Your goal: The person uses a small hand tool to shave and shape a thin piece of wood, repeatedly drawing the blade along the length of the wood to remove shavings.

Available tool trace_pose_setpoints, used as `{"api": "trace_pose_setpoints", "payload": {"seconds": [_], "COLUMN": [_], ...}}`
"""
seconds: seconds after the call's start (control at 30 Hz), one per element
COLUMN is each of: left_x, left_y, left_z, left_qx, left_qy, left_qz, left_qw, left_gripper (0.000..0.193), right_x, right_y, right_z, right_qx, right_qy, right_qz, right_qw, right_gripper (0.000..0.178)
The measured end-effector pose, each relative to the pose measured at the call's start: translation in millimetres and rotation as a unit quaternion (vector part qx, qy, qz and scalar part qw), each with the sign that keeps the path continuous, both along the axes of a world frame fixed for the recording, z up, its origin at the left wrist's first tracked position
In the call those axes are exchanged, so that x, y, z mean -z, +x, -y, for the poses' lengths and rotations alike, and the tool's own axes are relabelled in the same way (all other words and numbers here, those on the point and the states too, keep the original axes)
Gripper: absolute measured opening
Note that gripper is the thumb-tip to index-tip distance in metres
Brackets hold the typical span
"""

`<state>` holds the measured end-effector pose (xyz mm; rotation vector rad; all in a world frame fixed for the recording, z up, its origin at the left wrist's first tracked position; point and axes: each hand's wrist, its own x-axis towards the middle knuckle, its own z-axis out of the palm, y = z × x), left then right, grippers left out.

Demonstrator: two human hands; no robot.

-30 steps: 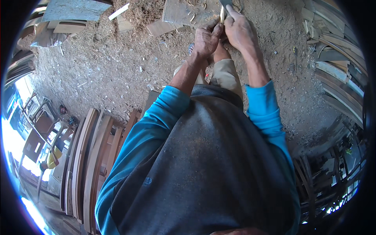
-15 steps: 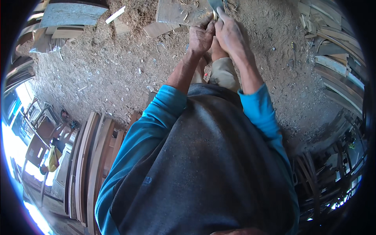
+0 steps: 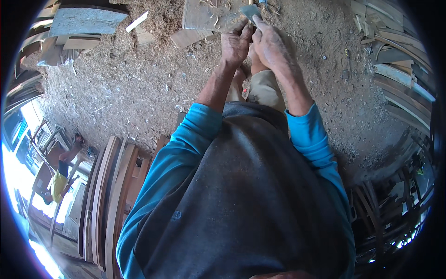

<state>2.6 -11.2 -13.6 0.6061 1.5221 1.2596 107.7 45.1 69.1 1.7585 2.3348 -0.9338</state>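
My right hand [image 3: 274, 46] is closed round a flat grey blade [image 3: 250, 10], its index finger stretched along the metal. The blade's handle is hidden in my grip. Close beside it, my left hand [image 3: 234, 46] is closed, thumb and fingers pinched near the blade. What it holds is mostly hidden; a thin pale wooden stick [image 3: 251, 2] shows just past the blade at the top edge. Both hands are held out in front of my feet, over the near right part of a wooden board [image 3: 197, 14] that has curled shavings on it.
Sawdust and chips cover the ground [image 3: 134, 88]. A loose plywood offcut [image 3: 189, 38] lies by the board. Stacked planks stand at the right [image 3: 399, 74] and lower left [image 3: 109, 186]. A bluish board [image 3: 86, 21] lies upper left. Another person in a yellow top [image 3: 59, 186] is at far left.
The blade has shifted slightly toward me and to the left, and now lies more crosswise. My hands stay close together. The person at far left has changed posture.
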Motion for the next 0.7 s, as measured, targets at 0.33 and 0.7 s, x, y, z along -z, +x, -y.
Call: {"api": "trace_pose_setpoints", "payload": {"seconds": [0.33, 0.7], "left_x": [16, 25], "left_y": [3, 1], "left_z": [-1, 5], "left_qx": [-0.064, -0.028], "left_qy": [0.023, 0.073], "left_qz": [0.07, 0.129], "left_qw": [0.995, 0.989], "left_gripper": [0.038, 0.037], "right_x": [4, 30], "right_y": [-2, 8], "right_z": [-5, -21], "right_qx": [0.016, 0.041], "right_qy": [0.014, 0.044], "right_qz": [-0.045, -0.152], "right_qw": [0.999, 0.987], "right_gripper": [0.043, 0.043]}}
